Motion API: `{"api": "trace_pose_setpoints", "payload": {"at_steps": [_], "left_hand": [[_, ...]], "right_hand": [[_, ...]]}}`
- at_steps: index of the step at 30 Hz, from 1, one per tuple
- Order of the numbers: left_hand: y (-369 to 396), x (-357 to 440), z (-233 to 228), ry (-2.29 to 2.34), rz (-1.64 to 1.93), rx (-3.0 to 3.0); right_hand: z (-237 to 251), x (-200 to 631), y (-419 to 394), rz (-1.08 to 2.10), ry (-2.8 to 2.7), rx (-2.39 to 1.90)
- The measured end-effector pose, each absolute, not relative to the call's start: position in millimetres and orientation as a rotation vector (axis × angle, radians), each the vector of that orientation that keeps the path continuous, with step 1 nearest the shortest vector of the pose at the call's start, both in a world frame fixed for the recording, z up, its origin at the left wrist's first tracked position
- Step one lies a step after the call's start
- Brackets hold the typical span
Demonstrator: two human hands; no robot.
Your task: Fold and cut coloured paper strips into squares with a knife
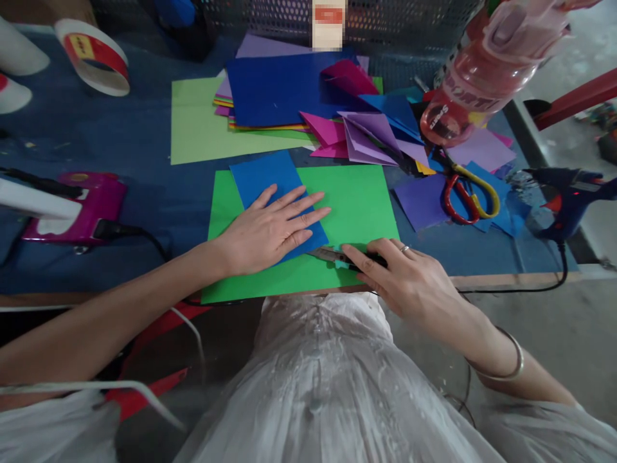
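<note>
Left hand (270,228) flat, fingers spread, grip open, pressing down on a blue rectangular paper sheet (267,180). Blue sheet lying tilted on a larger bright green paper sheet (359,199), itself spread at the near edge of the desk with the dark blue cover (116,135). Right hand (405,276) just beside, grip closed round the dark handle of a utility knife (337,256), ring on one finger, bangle on the wrist. Knife lying low over the green sheet, metal blade pointing towards the lower right corner of the blue sheet, tip at or very near its edge; actual contact not clear.

Farther back, a pale green paper sheet (197,122) under a stack of coloured paper topped by a dark blue sheet (279,87). Folded magenta, purple and blue paper pieces (357,132) heaped to the right of the stack. Scissors with red and yellow handles (467,193) on purple and blue scraps near the right edge. Blue glue gun (571,199) at the far right, black cord trailing down over the desk edge. Pink translucent plastic bottle (482,71) close to the camera, upper right. Magenta device (81,206) with a black cable at the left. Roll of tape with a red and white core (94,54) at the upper left.
</note>
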State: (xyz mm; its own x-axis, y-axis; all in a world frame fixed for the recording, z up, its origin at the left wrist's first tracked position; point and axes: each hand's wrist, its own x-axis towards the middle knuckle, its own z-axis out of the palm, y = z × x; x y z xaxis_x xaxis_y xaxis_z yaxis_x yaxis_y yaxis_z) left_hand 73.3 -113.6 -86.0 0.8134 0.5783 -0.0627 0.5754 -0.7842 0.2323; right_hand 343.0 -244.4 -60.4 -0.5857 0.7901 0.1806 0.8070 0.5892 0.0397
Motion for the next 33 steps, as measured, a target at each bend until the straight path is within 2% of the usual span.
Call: {"api": "trace_pose_setpoints", "payload": {"at_steps": [33], "left_hand": [[-114, 74, -83, 0.904, 0.012, 2.709]], "right_hand": [[-56, 333, -243, -0.174, -2.704, -1.322]]}}
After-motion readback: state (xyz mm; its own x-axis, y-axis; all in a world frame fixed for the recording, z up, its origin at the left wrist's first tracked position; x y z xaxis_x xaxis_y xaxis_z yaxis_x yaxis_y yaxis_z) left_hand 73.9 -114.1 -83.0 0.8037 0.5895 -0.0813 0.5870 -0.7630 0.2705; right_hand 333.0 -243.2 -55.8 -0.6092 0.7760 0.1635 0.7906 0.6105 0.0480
